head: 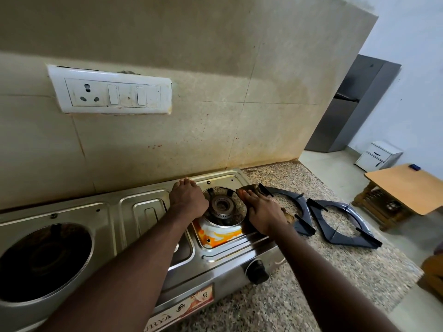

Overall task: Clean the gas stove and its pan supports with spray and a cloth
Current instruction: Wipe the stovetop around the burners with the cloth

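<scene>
A steel two-burner gas stove (143,207) stands on the granite counter against the tiled wall. Its right burner (221,206) is bare, with orange and white smears on the steel in front of it. My left hand (188,196) rests flat on the stove top just left of that burner. My right hand (262,213) presses a brown cloth (251,188) onto the stove's right edge, fingers straight over it. Two black pan supports (293,207) (342,222) lie on the counter to the right of the stove. No spray bottle is in view.
The left burner opening (45,259) is dark and round. A black knob (257,271) sticks out of the stove front. A switch plate (111,93) sits on the wall. Beyond the counter's right edge stand a wooden table (407,188), a grey fridge (347,104) and a small white cabinet (377,155).
</scene>
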